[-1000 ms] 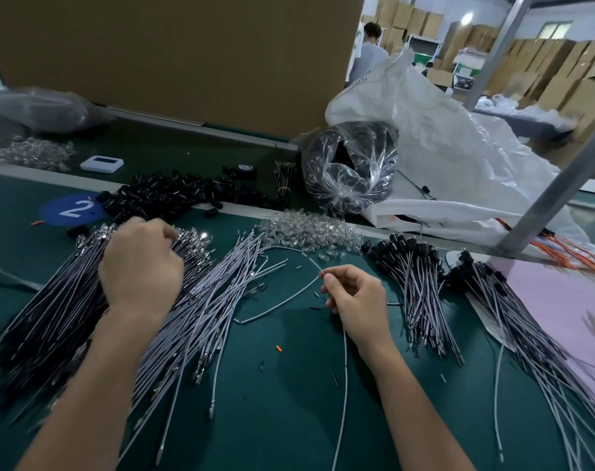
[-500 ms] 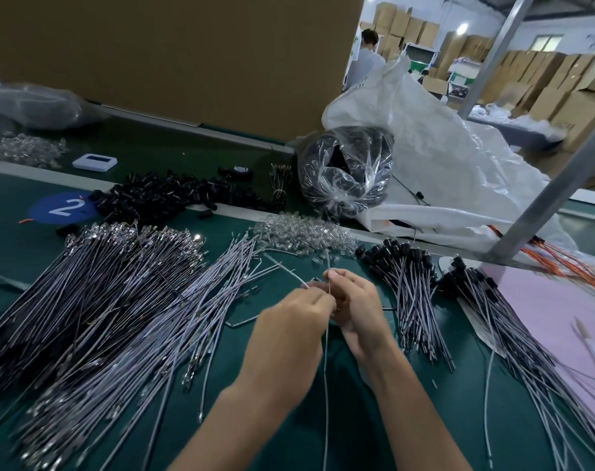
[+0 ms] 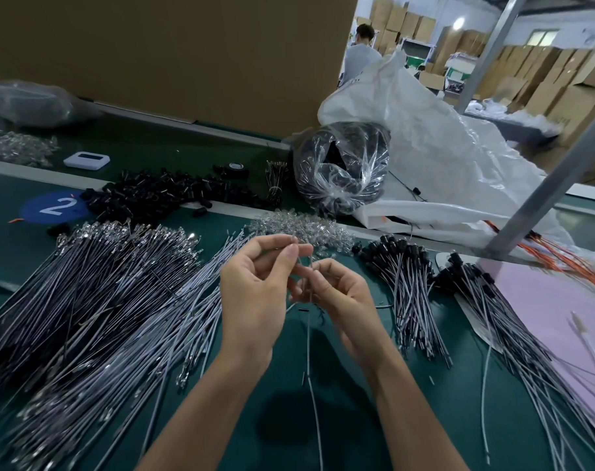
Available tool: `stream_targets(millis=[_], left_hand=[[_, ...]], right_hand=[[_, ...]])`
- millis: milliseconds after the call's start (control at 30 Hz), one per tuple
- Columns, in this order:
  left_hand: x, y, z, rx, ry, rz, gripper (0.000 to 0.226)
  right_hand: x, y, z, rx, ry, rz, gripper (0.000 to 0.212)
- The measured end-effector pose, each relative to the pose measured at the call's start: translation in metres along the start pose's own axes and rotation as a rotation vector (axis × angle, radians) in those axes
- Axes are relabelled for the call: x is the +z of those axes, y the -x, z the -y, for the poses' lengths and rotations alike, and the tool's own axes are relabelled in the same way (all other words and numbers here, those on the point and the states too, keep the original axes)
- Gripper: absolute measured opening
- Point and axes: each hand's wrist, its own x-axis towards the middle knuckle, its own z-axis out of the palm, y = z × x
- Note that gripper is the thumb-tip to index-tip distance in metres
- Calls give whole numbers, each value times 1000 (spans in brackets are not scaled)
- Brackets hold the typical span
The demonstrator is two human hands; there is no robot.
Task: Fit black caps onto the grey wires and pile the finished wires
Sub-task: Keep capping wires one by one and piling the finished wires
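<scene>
Head view: both hands are raised off the worktop [image 3: 323, 419], higher than half a second ago, with one grey wire [image 3: 309, 351] between them.

The left hand [image 3: 255, 294], which lay on the uncapped wires [image 3: 102, 300] a second ago, now shows its palm and pinches the wire's top end with thumb and forefinger. The right hand [image 3: 337, 294] curls round the wire just below, and the rest hangs down. The black caps [image 3: 153, 195] lie far left, the finished wires [image 3: 405, 283] right.
</scene>
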Motion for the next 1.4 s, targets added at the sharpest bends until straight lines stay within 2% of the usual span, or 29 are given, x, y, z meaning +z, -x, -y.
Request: stream_targets(millis=[333, 467, 700, 833, 933, 1100, 1167, 1267, 1333, 1400], left_hand=[[-4, -10, 7, -85, 15, -42, 8], [-6, -12, 7, -99, 17, -34, 13], [-9, -15, 5, -73, 21, -29, 7], [-5, -16, -2, -29, 41, -8, 6], [0, -17, -12, 32, 77, 41, 13], [5, -19, -19, 73, 121, 57, 13], [3, -21, -21, 141, 69, 21, 6], [-8, -26, -32, 425, -137, -28, 10], [-19, -26, -39, 576, -226, 17, 12], [-33, -22, -43, 628, -335, 79, 12]], right_hand=[[0, -2, -2, -77, 28, -107, 9], [1, -2, -1, -87, 44, -116, 7], [3, 0, 3, -89, 58, -115, 9], [6, 1, 8, -138, -12, -119, 5], [6, 3, 15, -176, -120, -104, 3], [3, 4, 20, -149, -220, -111, 6], [2, 3, 17, -141, -169, -150, 6], [2, 1, 14, -170, -71, -259, 7], [0, -1, 12, -201, -43, -329, 7], [-2, -1, 12, -215, -39, -379, 10]])
